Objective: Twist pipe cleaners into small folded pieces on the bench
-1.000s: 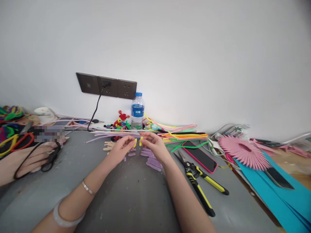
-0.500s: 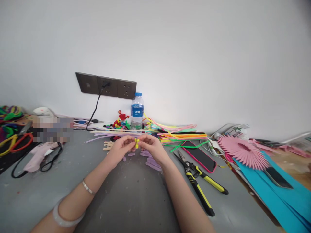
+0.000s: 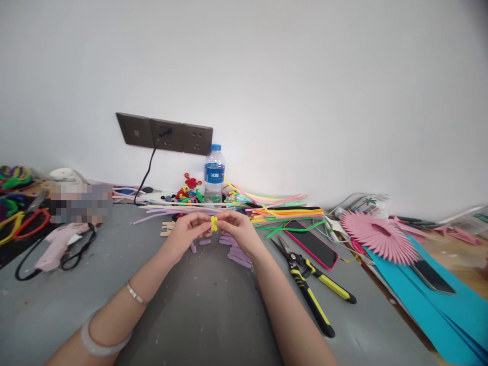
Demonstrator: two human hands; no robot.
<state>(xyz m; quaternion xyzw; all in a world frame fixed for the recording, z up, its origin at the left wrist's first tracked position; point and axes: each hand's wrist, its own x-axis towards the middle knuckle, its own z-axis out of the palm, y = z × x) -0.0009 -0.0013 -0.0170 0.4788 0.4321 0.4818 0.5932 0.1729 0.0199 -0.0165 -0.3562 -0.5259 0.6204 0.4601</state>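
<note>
A small bent piece of yellow pipe cleaner (image 3: 214, 223) is pinched between my two hands above the grey table. My left hand (image 3: 187, 233) grips its left side with thumb and forefinger. From the other side my right hand (image 3: 238, 231) holds it the same way. Its exact shape is partly covered by my fingertips. Bent purple pipe cleaner pieces (image 3: 239, 255) lie on the table below and beside my right hand. Several cream pieces (image 3: 166, 229) rest left of my left hand. Straight purple pipe cleaners (image 3: 147, 215) stretch behind my hands.
A water bottle (image 3: 214, 175) stands by the wall. Coloured pipe cleaners (image 3: 290, 212) lie behind right, near a phone (image 3: 310, 244) and open pliers (image 3: 305, 277). At left are a pink glue gun (image 3: 55, 249) and scissors (image 3: 28, 223); blue sheets (image 3: 430, 305) lie right.
The yellow piece has turned slightly between my fingers and shows more of its looped shape. Both hands stay nearly in place; the whole view has shifted a little.
</note>
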